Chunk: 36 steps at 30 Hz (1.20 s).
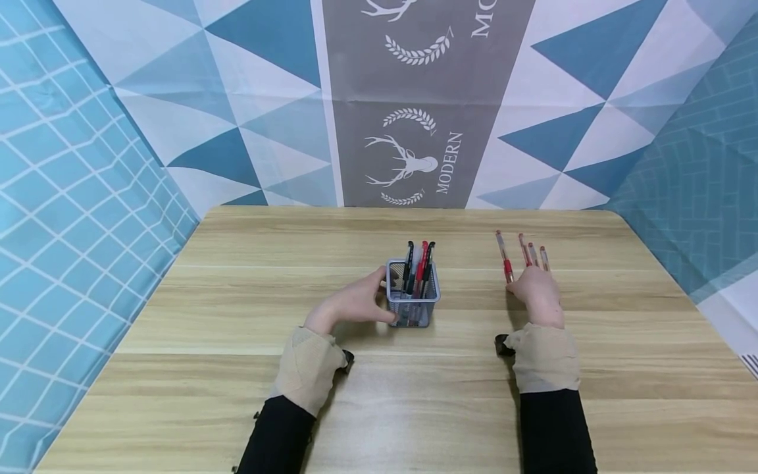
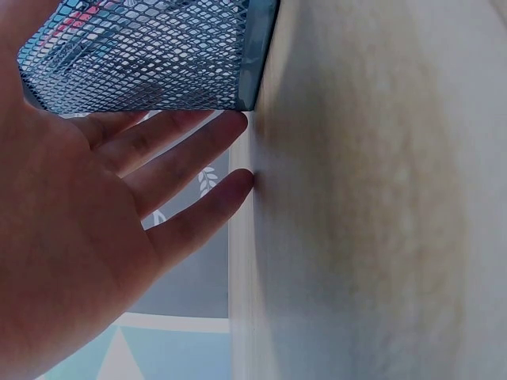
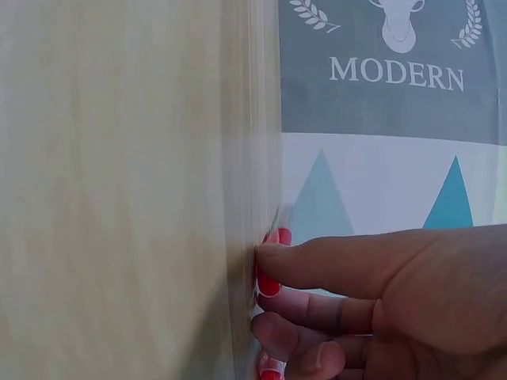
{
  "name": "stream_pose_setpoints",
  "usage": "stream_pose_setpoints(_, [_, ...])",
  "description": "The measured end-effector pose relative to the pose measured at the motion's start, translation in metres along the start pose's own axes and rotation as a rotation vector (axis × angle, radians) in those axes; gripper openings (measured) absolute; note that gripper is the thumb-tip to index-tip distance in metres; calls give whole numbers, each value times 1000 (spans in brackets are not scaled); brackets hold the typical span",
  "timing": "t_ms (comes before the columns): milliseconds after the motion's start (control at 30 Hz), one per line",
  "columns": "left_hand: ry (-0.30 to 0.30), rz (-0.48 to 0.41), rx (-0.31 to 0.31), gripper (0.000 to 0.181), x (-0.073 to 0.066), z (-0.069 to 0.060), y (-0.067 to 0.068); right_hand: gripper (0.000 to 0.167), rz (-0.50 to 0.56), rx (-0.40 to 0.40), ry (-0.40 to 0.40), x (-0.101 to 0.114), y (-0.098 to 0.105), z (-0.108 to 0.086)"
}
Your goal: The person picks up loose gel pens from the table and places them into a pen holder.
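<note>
A grey mesh pen holder (image 1: 412, 313) stands upright in the middle of the table, with black pens and a red pen (image 1: 422, 263) in it. My left hand (image 1: 354, 301) holds it from the left, thumb at the near side and fingers along the far side. In the left wrist view, fingertips (image 2: 234, 123) lie against the mesh (image 2: 158, 63). To the right, my right hand (image 1: 535, 289) is down at the table and pinches a red pen (image 1: 505, 259) by its near end. Several other red pens (image 1: 524, 249) lie just beyond that hand, their near ends hidden.
The wooden table (image 1: 266, 289) reaches back to a patterned cloth (image 1: 408, 99) hanging behind it. Blue checked cloth (image 1: 65, 197) hangs on the left, and blue brick-patterned cloth (image 1: 705, 178) on the right. Bare wood lies between the holder and the loose pens.
</note>
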State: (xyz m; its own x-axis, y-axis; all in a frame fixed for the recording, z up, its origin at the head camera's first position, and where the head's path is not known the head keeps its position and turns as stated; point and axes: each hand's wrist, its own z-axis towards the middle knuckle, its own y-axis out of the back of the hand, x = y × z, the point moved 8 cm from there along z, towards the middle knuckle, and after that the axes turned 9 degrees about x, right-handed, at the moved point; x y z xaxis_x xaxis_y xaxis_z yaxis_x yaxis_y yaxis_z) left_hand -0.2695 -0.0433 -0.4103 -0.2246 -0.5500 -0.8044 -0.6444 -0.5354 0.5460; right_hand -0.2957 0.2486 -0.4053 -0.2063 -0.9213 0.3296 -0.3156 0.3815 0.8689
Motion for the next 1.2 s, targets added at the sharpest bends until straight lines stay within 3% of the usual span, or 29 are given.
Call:
stream_pose_setpoints(333, [1,0,-4,83,-1,0,0,28,9,21,4,0,0,0])
stream_pose_setpoints(500, [1,-7,-1,84,-1,0,0,35,28,-16,-6,0,6,-5])
stream_pose_setpoints(600, [-3,-10,0,84,-1,0,0,36,22,-81,-1,3,16,-10])
stream_pose_setpoints(767, [-11,-7,-1,84,-1,0,0,34,12,-285,32,12,37,-21])
stream_pose_setpoints(867, [-9,-9,-2,84,-1,0,0,29,82,-402,41,15,48,-30])
stream_pose_setpoints(1033, [-5,-9,-1,84,-1,0,0,25,184,-501,47,17,59,-43])
stream_pose_setpoints(1200, [-10,-10,0,82,-1,0,0,32,226,-569,48,21,66,-51])
